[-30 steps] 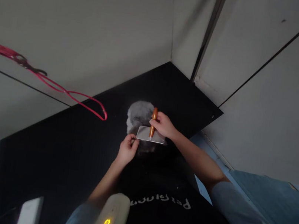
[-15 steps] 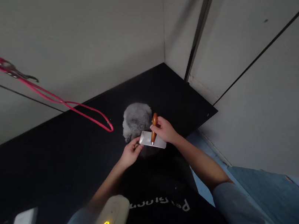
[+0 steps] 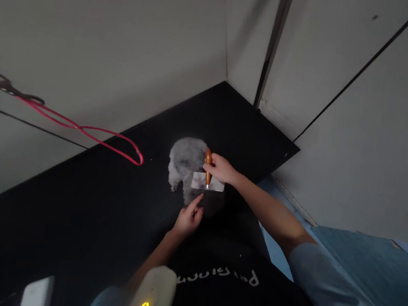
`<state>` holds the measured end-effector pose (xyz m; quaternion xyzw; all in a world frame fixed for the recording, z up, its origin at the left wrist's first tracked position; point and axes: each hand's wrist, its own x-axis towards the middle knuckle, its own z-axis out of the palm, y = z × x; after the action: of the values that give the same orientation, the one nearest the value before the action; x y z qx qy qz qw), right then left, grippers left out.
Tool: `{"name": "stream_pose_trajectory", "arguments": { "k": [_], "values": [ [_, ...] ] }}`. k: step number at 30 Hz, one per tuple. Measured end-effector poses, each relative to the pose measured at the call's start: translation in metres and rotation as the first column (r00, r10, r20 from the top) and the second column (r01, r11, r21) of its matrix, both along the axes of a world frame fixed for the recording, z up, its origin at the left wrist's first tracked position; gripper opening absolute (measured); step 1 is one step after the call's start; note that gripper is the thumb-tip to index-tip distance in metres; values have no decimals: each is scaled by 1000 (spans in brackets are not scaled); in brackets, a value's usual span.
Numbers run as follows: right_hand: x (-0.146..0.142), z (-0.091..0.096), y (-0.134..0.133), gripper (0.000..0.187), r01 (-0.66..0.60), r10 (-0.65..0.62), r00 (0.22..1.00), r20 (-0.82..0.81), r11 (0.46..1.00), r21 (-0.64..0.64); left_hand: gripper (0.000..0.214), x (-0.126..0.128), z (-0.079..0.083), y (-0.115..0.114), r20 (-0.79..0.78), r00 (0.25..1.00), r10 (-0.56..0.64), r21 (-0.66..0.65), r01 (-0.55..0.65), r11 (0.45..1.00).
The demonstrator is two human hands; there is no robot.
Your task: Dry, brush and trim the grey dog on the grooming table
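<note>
A small grey fluffy animal (image 3: 184, 157), which looks like a dog, is on the black tabletop (image 3: 103, 209) close to my body. My right hand (image 3: 220, 168) grips the wooden handle of a slicker brush (image 3: 208, 171). The brush's flat pale head lies against the darker grey fur, with its pin side hidden. Just below the brush, my left hand (image 3: 188, 219) has its index finger stretched out towards the fur and holds nothing visible. The animal's face cannot be made out.
A red grooming loop (image 3: 113, 147) with a metal clip hangs over the table's left side. A dark upright post (image 3: 270, 55) stands at the far corner, against grey walls. A pale device with a yellow light (image 3: 149, 298) and a white object (image 3: 37, 294) are at the bottom.
My left hand has let go near the brush's edge and moved down, index finger now extended. The brush has shifted slightly up and left. More grey fur shows below it.
</note>
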<state>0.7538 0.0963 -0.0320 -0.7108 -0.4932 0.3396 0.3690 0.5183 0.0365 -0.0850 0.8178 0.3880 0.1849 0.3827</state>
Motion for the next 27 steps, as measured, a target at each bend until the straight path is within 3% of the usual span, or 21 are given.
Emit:
{"name": "stream_pose_trajectory", "arguments": {
  "k": [3,7,10,11,14,18,21,22,25,27],
  "values": [
    [-6,8,16,11,-6,5,999,42,1000,17,50,-2,2,-1,-20,1000,-15,-25,14,1000],
    [-14,25,31,12,-295,293,949,118,955,6,51,0,5,-1,-6,999,-34,-51,34,998],
    [-22,37,35,13,-184,179,949,261,983,-8,51,8,8,0,2,998,-58,-70,58,996],
    [-25,40,35,15,-192,183,938,295,981,0,50,11,9,1,4,998,-64,-75,64,995],
    [-32,47,34,17,-373,374,864,337,925,-71,48,22,12,2,13,997,-75,-75,76,994],
    [-34,54,34,21,-327,321,866,385,944,-50,50,32,13,0,17,997,-80,-79,81,994],
    [-34,55,35,17,-501,506,786,356,858,-112,50,36,13,-2,23,995,-102,-99,104,990],
    [-34,55,35,16,-503,515,777,361,854,-136,49,36,13,-3,25,994,-102,-108,104,989],
    [-33,54,37,19,-362,345,829,439,931,-49,49,37,13,-4,33,995,-90,-133,94,987],
    [-33,53,39,19,-421,398,816,419,906,-40,48,36,12,-4,45,995,-85,-134,90,987]
  ]
}}
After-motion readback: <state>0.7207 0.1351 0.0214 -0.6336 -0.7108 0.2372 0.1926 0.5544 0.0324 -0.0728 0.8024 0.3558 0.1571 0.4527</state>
